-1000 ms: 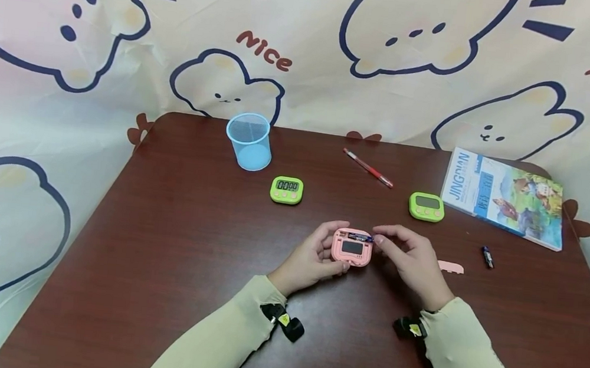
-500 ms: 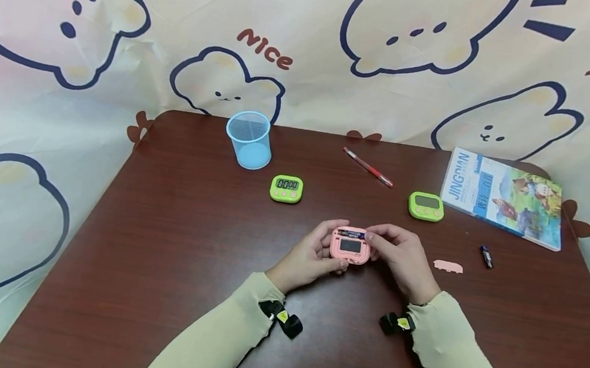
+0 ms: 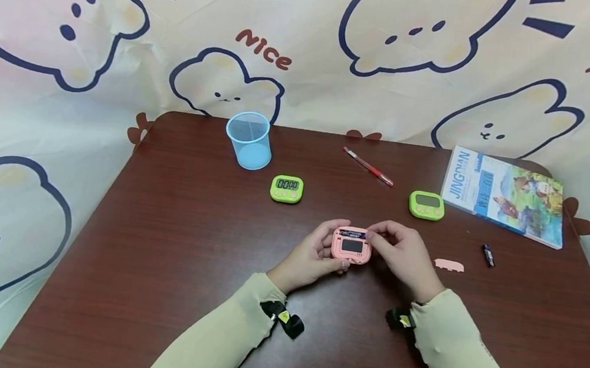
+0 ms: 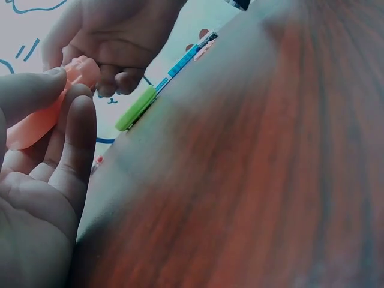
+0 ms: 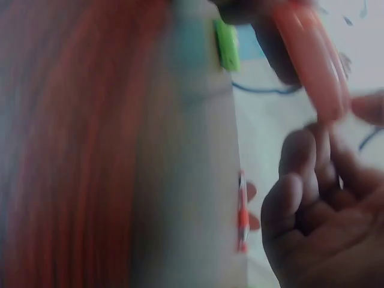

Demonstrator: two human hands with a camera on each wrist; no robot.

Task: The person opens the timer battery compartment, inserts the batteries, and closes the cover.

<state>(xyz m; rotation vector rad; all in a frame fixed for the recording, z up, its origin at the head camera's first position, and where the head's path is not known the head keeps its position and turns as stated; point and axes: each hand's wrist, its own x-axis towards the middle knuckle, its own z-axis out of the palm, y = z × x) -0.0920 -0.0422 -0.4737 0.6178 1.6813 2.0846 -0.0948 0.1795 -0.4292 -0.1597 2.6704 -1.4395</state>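
Note:
A pink digital timer is held over the table, its back facing up with the battery slot uncovered. My left hand grips its left side, thumb at the lower edge and fingers at the far side. In the slot lies a dark blue battery. My right hand has its thumb and index finger on the battery's right end at the timer's upper right corner. The left wrist view shows the timer edge-on between thumb and fingers. A pink battery cover and another battery lie to the right.
Two green timers lie beyond the hands, the right-hand green timer with a blank screen. Farther back are a blue mesh cup, a red pen and a book. A printed cloth hangs behind the table.
The battery, earlier sticking out at the slot's right end, has gone down into the slot. My right hand has shifted slightly left; the left hand keeps its grip.

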